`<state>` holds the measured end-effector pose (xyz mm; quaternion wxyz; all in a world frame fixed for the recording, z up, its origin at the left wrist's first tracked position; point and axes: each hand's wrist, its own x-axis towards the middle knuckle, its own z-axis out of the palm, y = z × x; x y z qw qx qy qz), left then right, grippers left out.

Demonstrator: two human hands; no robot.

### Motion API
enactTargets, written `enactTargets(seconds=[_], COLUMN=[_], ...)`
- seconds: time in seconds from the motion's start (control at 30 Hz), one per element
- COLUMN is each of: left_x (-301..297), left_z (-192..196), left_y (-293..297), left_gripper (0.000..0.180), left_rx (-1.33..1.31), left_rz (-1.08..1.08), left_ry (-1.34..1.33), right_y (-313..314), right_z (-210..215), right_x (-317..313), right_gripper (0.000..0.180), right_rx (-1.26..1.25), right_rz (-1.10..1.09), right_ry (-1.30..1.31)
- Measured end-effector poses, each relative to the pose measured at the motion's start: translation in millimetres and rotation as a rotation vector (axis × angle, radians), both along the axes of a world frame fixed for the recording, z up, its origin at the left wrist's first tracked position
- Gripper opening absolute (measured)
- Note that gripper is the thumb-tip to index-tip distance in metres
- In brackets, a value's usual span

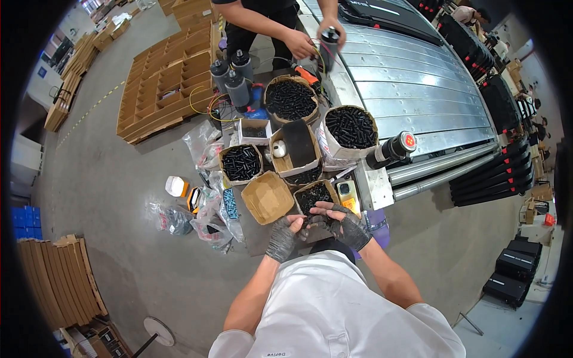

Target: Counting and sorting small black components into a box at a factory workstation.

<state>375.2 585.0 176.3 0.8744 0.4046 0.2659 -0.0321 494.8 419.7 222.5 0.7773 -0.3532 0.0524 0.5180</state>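
Observation:
Both my hands wear dark knit gloves and meet just below a small cardboard box of black screws (314, 196). My left hand (285, 234) has its fingers curled, and small dark parts seem pinched between it and my right hand (346, 224). The right hand's fingertips touch the box's near edge. What exactly each hand holds is too small to tell.
Around stand an empty open carton (267, 197), more boxes of black parts (241, 162) (351, 127) (290, 99), plastic bags (209, 218), a phone (347, 193) and a black cylinder (391, 150). A ribbed metal panel (418, 89) lies to the right. Opposite, another person's hands (298, 43) hold a black cylinder (328, 45).

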Motion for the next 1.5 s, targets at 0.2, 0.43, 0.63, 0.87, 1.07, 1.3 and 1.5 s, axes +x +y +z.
enactTargets(seconds=[0.2,0.43,0.63,0.87,1.07,1.3,1.5], left_x=[-2,-1,-7,-6,-7,-8,-9], left_z=[-5,-13,-8,-7,-8,-7,-4], left_y=[2,3,4,1,1,1,3], left_gripper=[0.023,0.025,0.027,0.028,0.028,0.027,0.027], left_rx=[-0.005,-0.002,-0.031,0.009,0.008,-0.02,-0.019], left_rz=[0.017,0.031,0.041,0.021,0.023,0.038,0.034], left_ry=[-0.012,-0.037,-0.013,-0.02,-0.018,-0.025,-0.022], right_y=[0,-22,-20,-22,-17,-16,-10], right_z=[-7,-46,-15,-8,-6,-15,-2], right_x=[0,2,-1,0,-2,2,-2], right_gripper=[0.027,0.021,0.028,0.032,0.033,0.035,0.033], right_rx=[0.044,-0.085,-0.135,0.012,-0.138,0.091,0.045], right_rz=[-0.094,-0.123,-0.068,-0.061,-0.105,-0.124,-0.119], right_ry=[0.085,0.162,-0.03,0.004,0.006,0.077,-0.009])
